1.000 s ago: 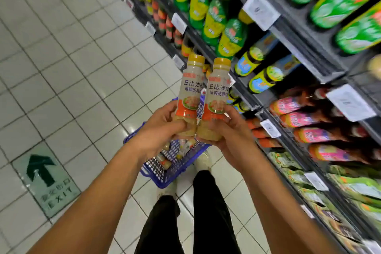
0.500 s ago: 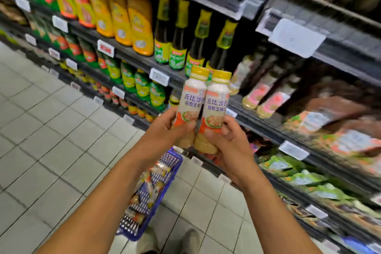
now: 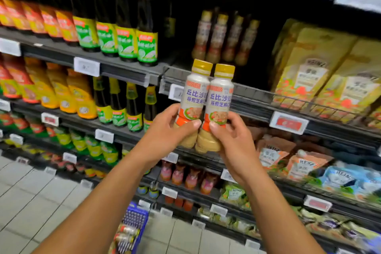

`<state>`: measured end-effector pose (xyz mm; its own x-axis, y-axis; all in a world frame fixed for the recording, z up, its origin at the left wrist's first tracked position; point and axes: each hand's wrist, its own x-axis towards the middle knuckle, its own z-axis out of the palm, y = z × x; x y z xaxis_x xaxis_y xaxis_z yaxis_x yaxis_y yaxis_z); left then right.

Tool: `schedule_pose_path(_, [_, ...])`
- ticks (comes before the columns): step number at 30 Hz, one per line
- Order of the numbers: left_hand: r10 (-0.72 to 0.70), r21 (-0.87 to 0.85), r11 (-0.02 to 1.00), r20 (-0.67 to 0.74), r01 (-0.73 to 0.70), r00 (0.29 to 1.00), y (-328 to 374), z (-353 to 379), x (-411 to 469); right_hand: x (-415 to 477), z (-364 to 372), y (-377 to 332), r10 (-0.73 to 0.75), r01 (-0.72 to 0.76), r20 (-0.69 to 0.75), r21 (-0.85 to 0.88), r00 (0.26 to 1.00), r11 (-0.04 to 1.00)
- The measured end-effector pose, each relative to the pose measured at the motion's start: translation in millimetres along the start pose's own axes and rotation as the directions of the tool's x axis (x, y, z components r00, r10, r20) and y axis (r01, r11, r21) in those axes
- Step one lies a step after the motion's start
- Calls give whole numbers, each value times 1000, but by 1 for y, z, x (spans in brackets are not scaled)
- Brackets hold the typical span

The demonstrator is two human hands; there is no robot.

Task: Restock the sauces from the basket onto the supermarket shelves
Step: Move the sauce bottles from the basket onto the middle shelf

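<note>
Two sauce bottles are held upright, side by side and touching, in front of the shelving at mid-height. The left bottle (image 3: 194, 97) has a yellow cap, a white label with blue characters and an orange band. The right bottle (image 3: 219, 102) matches it.

The left grip (image 3: 165, 130) is curled round the lower part of the left bottle, with the thumb lying across the orange band. The right grip (image 3: 233, 140) is curled round the lower part of the right bottle in like manner, thumb on the front. Neither bottle touches a shelf.

Behind them, on the upper shelf (image 3: 253, 99), a row of similar bottles (image 3: 224, 37) stands well back. They are blurred and their labels cannot be read. To the left of that row stand dark bottles with green labels (image 3: 125, 41). To the right stand yellow packs (image 3: 305, 68) behind a wire rail.

A blue basket (image 3: 135, 217) sits on the tiled floor (image 3: 41, 202) below the forearms, near the foot of the shelving. Further bottles (image 3: 127, 231) lie in it, but their number cannot be told.
</note>
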<state>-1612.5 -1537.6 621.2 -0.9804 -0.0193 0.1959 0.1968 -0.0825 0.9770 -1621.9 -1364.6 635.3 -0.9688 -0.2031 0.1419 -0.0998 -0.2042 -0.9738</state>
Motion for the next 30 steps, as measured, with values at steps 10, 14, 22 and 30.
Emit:
schedule_pose_path(10, [81, 135, 987, 72, -90, 994, 52, 26, 63, 50, -31, -59, -109, 101, -30, -189, 994, 977])
schedule_pose_path(14, [110, 260, 956, 103, -133, 989, 68, 21, 100, 83, -36, -74, -157, 140, -38, -276, 987, 951])
schedule_pose_path(22, [84, 414, 887, 286, -202, 955, 79, 14, 181, 146, -45, -82, -163, 104, -138, -359, 977, 927])
schedule_pose_path(30, [-44, 667, 735, 227, -123, 973, 60, 21, 243, 183, -66, -80, -107, 4, -171, -512, 980, 859])
